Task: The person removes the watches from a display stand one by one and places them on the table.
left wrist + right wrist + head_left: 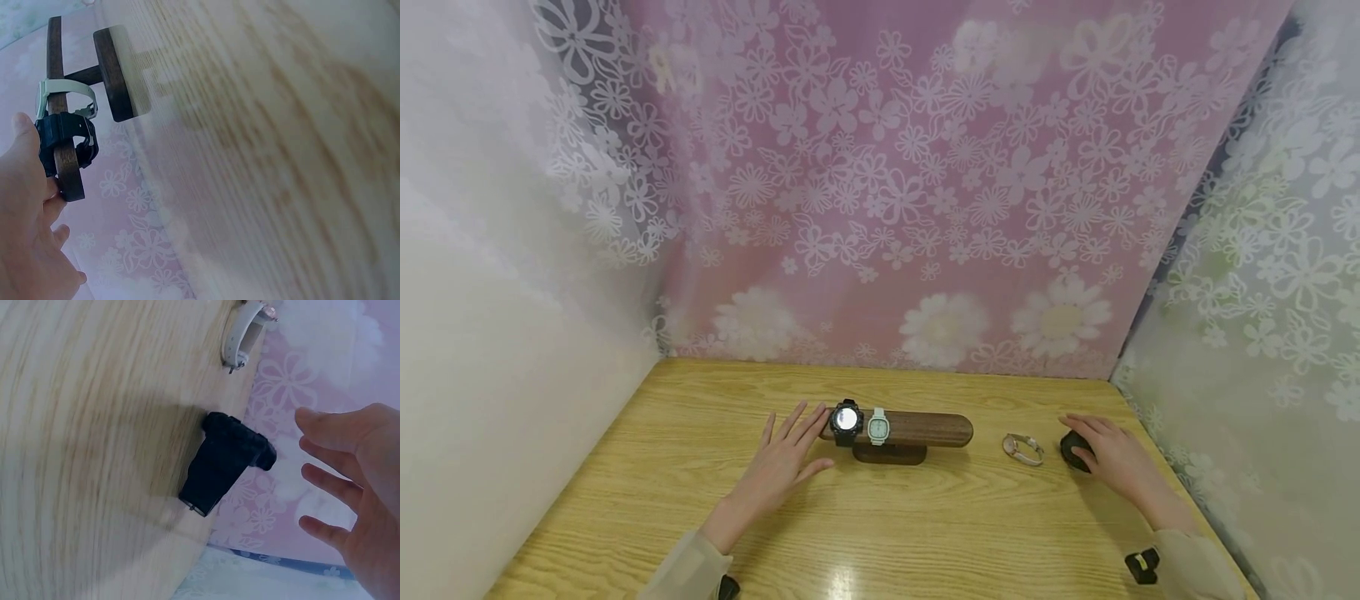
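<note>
A dark wooden watch stand [932, 429] bears a black digital watch [846, 419] at its left end and a pale mint watch [878, 427] beside that. Fingers spread, my left hand [781, 462] is at the stand's left end; in the left wrist view some fingers [55, 206] lie right at the bar's tip. Over on the right, my right hand [1116, 461] hovers about another black watch [1072, 452] on the table. The right wrist view shows a gap between this watch [222, 459] and the loosely bent fingers [331, 484].
A light-strapped watch [1023, 450] lies on the wooden table [880, 533] between the stand and the right hand. Flowered pink curtain [887, 183] hangs along the back edge, with pale curtains [1285, 333] at the sides.
</note>
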Demonstrator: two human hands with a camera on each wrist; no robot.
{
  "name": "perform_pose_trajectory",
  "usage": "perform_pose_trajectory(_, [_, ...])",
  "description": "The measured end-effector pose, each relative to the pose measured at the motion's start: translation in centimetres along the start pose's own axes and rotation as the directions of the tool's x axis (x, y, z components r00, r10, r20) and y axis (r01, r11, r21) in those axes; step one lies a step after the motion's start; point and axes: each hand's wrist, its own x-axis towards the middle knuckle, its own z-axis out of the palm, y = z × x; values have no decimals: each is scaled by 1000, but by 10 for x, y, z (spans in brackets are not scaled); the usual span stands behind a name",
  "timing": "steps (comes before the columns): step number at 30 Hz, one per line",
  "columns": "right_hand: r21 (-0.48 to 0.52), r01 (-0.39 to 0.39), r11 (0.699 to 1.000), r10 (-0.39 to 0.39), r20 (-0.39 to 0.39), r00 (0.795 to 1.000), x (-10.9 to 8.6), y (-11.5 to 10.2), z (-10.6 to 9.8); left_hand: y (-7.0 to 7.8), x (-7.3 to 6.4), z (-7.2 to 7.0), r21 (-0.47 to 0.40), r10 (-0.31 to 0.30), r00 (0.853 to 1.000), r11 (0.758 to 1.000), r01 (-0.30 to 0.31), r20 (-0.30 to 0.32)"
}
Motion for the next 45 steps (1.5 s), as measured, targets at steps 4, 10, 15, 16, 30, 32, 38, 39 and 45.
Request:
perform_pose_trajectory(4, [11, 33, 999, -32, -54, 998, 7, -8, -1, 0, 0, -1, 8, 0, 1000, 1000, 0, 5])
perform_pose_trajectory(10, [45, 79, 996, -71, -147, 987, 18, -27, 2, 0, 0, 0, 12, -10, 1000, 1000, 10, 14])
perform_pose_trajectory(15, [66, 96, 993, -83, -169, 982, 27, -44, 5, -1, 0, 2, 10, -4, 1000, 1000, 4, 10])
perform_pose_trajectory(16, [69, 101, 992, -88, -173, 981, 29, -48, 6, -1, 0, 2, 9, -2, 1000, 1000, 2, 10])
perform_pose_trajectory(30, [115, 194, 974, -158, -263, 952, 58, -95, 18, -2, 0, 4, 13, 7, 1000, 1000, -7, -23])
perform_pose_trajectory(32, [113, 215, 970, -177, -276, 945, 62, -103, 20, -2, 0, 4, 14, 5, 1000, 1000, -5, -22])
perform_pose_trajectory(38, [147, 220, 964, -188, -205, 960, 69, -130, 21, -1, 0, 2, -6, 7, 1000, 1000, -7, -19])
perform_pose_trajectory(39, [151, 219, 964, -189, -189, 964, 70, -135, 22, -1, 0, 2, -7, 9, 1000, 1000, -9, -18])
perform_pose_trajectory(45, [150, 258, 954, -237, -147, 960, 74, -159, 29, 0, 0, 1, -11, 12, 1000, 1000, -12, -17])
